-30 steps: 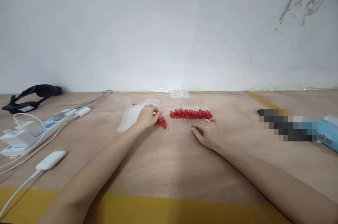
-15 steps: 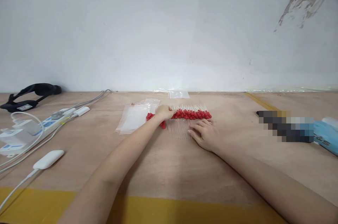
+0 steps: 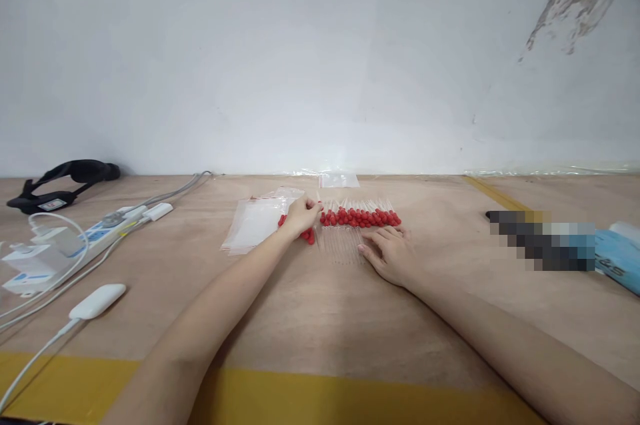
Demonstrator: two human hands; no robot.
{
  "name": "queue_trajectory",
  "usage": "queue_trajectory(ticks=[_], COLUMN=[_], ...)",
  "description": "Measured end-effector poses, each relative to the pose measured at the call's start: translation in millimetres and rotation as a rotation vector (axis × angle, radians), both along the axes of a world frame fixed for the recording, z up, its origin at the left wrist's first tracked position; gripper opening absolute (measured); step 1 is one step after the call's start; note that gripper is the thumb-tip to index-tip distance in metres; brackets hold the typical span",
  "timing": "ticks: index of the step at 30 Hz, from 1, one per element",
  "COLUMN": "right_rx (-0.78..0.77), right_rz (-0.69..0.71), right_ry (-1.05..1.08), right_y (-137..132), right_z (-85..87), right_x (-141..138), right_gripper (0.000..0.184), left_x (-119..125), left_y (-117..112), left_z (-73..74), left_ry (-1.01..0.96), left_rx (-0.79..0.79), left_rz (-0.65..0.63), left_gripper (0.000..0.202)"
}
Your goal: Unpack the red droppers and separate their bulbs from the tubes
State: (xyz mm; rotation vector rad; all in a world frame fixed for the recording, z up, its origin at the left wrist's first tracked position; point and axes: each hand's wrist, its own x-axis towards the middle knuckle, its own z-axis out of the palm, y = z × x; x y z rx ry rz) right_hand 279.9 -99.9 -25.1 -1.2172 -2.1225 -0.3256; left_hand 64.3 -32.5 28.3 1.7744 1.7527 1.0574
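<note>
A row of clear droppers with red bulbs lies across the middle of the wooden table. My left hand rests at the row's left end, fingers curled in a pinch on one dropper, with a few loose red bulbs under it. My right hand lies flat, fingers spread, on a second row of clear glass tubes just in front of the red row. A stack of clear zip bags lies just left of my left hand.
A white power strip with plugs and cables, a white adapter and a black strap lie at the left. A small clear bag sits by the wall. A blurred dark item and blue pack lie at the right.
My left hand moved right from the zip bags to the left end of the red row, then drew back slightly with a dropper pinched. My right hand stayed nearly still.
</note>
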Motion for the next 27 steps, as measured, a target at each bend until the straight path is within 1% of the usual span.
queue_trajectory(ticks=[2,3,5,9,11,13,15,18,20,25,27], right_rx=[0.008,0.019,0.058,0.171,0.206,0.209,0.195,0.169,0.147,0.062,0.024], right_rz=[-0.006,-0.013,-0.022,0.026,0.072,0.127,0.18,0.212,0.215,0.233,0.232], right_ry=[0.019,0.034,0.074,0.117,0.081,0.011,-0.053,-0.098,-0.11,-0.071,-0.042], right_y=[1,1,1,-3,-8,-12,-15,-17,-18,-23,-25], right_z=[-1.0,-1.4,-1.5,2.3,5.3,7.7,9.0,8.9,8.6,7.7,7.6], right_x=[1,1,1,-1,-3,-5,-7,-10,-13,-25,-28], right_gripper=[0.028,0.029,0.033,0.054,0.056,0.05,0.041,0.027,0.023,0.023,0.025], left_x=[-6,-9,-17,-32,-35,-36,-35,-31,-29,-21,-18], left_y=[-13,-21,-39,-72,-82,-87,-88,-88,-88,-90,-90], left_z=[0.6,-0.1,-3.9,-20.1,-29.5,-37.5,-43.1,-46.2,-45.5,-40.9,-39.9], left_ry=[0.018,0.043,0.121,0.252,0.275,0.281,0.289,0.3,0.296,0.298,0.344], left_rx=[0.088,0.143,0.268,0.436,0.468,0.467,0.462,0.489,0.513,0.569,0.562], left_rz=[-0.021,-0.054,-0.17,-0.375,-0.43,-0.45,-0.465,-0.512,-0.544,-0.567,-0.585], left_gripper=[0.015,0.015,0.014,0.012,0.009,0.005,0.004,0.006,0.008,0.023,0.02])
